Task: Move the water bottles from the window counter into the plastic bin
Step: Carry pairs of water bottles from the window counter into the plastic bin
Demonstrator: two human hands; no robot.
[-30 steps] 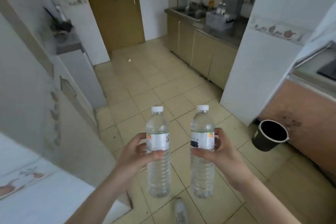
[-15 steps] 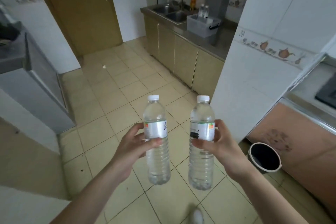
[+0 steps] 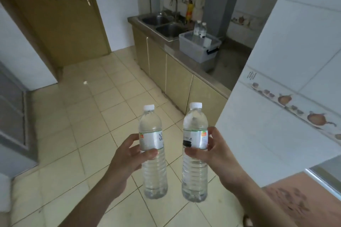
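Note:
I hold two clear water bottles with white caps upright in front of me over the tiled floor. My left hand point(image 3: 127, 156) grips the left bottle point(image 3: 153, 169) at its label, and my right hand point(image 3: 215, 155) grips the right bottle point(image 3: 194, 175) the same way. Far ahead, a translucent plastic bin point(image 3: 195, 49) with a dark handle stands on the steel counter beside the sink. Two more bottles point(image 3: 200, 28) stand in or just behind the bin; I cannot tell which.
A double steel sink point(image 3: 162, 24) with a tap lies left of the bin, above beige cabinets point(image 3: 177, 81). A white tiled wall corner point(image 3: 276, 116) juts in on the right. A brown door point(image 3: 60, 18) stands at the back left. Tiled floor stretches between.
The view has advanced toward the sink counter and the bin looks larger and nearer. Both hands still carry the bottles upright. The black bucket on the right has left the view.

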